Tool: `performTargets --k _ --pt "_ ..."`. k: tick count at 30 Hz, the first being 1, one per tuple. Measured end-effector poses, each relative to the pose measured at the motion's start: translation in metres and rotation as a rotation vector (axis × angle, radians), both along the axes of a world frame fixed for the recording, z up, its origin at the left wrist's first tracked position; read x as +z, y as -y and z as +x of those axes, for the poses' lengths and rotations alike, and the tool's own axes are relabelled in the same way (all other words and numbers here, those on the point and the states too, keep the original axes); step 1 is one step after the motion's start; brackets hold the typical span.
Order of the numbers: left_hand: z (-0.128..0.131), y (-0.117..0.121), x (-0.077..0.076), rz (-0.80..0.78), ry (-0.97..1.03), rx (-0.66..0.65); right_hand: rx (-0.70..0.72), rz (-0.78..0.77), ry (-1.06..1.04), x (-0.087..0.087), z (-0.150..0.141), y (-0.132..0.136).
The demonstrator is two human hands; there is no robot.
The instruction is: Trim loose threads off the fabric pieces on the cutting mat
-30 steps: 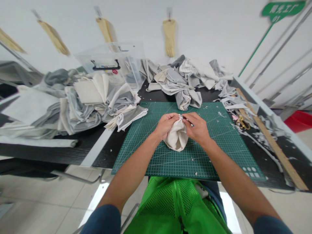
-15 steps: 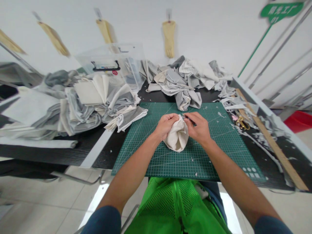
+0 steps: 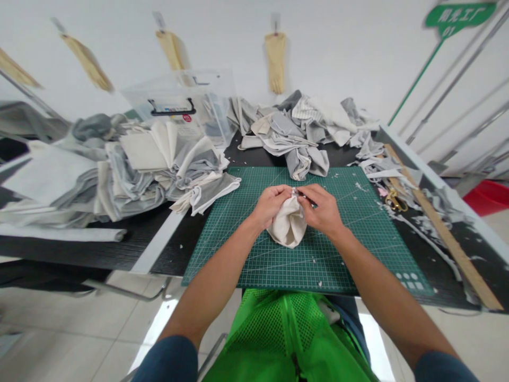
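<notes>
The right hand (image 3: 320, 208) had shifted slightly inward, pinching a small dark object (image 3: 314, 205) beside the cream cloth (image 3: 288, 225) that the left hand (image 3: 271, 204) gripped over the green mat (image 3: 294, 270); yellow gloves (image 3: 275, 63) hung on the white wall (image 3: 338, 48).

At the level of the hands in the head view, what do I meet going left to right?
Pile of folded cloth, left hand, cream cloth, right hand, gold-handled scissors, wooden ruler, red object.

Left of the ruler (image 3: 441, 228), cloth (image 3: 287, 227) overlies the mat (image 3: 294, 270).
</notes>
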State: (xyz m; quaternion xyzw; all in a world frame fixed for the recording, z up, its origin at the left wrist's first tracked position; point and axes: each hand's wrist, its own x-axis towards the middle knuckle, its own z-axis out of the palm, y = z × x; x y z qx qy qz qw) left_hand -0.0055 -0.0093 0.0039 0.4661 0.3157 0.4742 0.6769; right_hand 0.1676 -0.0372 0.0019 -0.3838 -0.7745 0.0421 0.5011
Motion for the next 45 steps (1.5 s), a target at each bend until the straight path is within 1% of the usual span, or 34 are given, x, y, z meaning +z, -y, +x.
performTargets --k 9,15,19,23,26,31,37,45 --pt "0.0009 0.0011 -0.0001 0.012 -0.014 0.012 -0.015 0.007 -0.012 0.0006 -0.0005 0.0002" --pt "0.0015 0.0014 0.0009 0.008 -0.031 0.023 -0.016 -0.017 -0.032 0.002 -0.0018 0.0016" --pt "0.0011 0.0012 0.0004 0.05 -0.066 0.041 -0.048 -0.05 -0.112 0.0026 -0.0015 0.0019" --pt "0.0012 0.0019 0.0008 0.14 -0.128 0.115 -0.111 -0.104 -0.198 0.0013 0.0025 -0.0016" --pt "0.0015 0.0024 0.0014 0.177 -0.145 0.146 -0.093 -0.14 -0.171 0.0001 0.0043 -0.0037" --pt "0.0016 0.0033 0.0027 0.174 -0.143 0.175 -0.05 -0.147 -0.146 0.0005 0.0015 -0.0013" --pt "0.0023 0.0039 0.0022 0.167 -0.121 0.171 -0.046 -0.145 -0.114 0.0015 0.0005 0.0001" --pt "0.0025 0.0028 0.0001 0.174 -0.146 0.171 -0.033 -0.176 -0.11 0.0007 0.0012 -0.0002"
